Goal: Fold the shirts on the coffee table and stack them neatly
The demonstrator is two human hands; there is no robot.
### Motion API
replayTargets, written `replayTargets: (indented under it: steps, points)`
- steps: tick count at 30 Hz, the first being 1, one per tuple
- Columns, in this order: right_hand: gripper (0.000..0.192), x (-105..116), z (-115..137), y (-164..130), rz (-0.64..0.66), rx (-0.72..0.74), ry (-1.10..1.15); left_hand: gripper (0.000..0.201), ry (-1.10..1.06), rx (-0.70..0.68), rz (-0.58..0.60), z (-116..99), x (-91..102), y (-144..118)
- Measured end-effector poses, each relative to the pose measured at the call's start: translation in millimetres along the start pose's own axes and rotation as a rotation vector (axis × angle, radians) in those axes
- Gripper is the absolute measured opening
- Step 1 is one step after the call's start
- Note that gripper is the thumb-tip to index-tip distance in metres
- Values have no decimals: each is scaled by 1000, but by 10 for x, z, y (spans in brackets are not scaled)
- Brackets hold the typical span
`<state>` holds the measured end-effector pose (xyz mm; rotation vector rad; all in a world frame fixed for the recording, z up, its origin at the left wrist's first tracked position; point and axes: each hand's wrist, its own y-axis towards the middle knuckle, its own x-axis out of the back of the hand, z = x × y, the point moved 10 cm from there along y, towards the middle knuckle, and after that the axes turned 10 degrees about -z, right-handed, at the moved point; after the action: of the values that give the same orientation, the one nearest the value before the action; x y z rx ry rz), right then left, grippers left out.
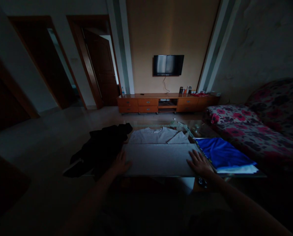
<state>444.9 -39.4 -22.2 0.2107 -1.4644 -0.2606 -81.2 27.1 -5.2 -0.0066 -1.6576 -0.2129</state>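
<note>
A grey T-shirt (158, 160) lies on the glass-topped table, its lower part folded up across the body so that a straight edge runs below the collar and sleeves. At its left edge rests my left hand (121, 163), palm down with the fingers apart, though dim light blurs their detail. My right hand (199, 162) lies flat at the shirt's right edge, fingers spread. Neither hand grips anything. Left of the shirt is a heap of black clothing (102, 144). To the right lies a folded blue garment (222, 152) over something white.
The glass table (257, 175) has a patterned border. A sofa (237, 124) with a floral cover stands at the right. Beyond is a low wooden TV cabinet (148, 101) bearing bottles, under a wall-mounted television (168, 65). Doorways with a wooden door (101, 67) are at the left.
</note>
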Motion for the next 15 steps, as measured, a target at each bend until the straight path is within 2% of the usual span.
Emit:
replayTargets:
  steps: [3, 7, 11, 15]
  points:
    - [71, -1, -48, 163, 36, -64, -27, 71, 34, 73, -18, -84, 183, 155]
    - [55, 95, -114, 645, 54, -107, -51, 54, 94, 112, -29, -255, 392, 536]
    - [50, 66, -179, 1280, 14, -79, 17, 42, 99, 122, -15, -289, 399, 1075]
    - [45, -154, -277, 1821, 8, -87, 40, 38, 55, 51, -43, -252, 280, 1654]
